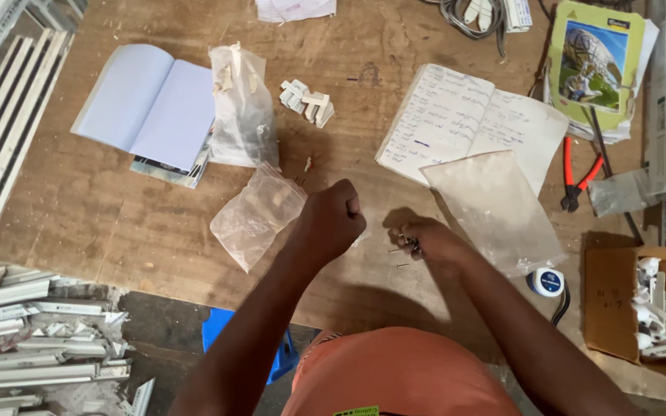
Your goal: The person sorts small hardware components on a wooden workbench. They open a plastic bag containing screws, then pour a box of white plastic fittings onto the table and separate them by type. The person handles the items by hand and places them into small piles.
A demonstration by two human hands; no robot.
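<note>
My right hand is closed, fingertips pinching a small cluster of dark screws against the wooden table. A few loose ones lie just left of it. My left hand is a closed fist hovering left of the screws, near them; I cannot tell if it holds anything. A clear bag lies just left of that fist. An open notebook lies farther away.
</note>
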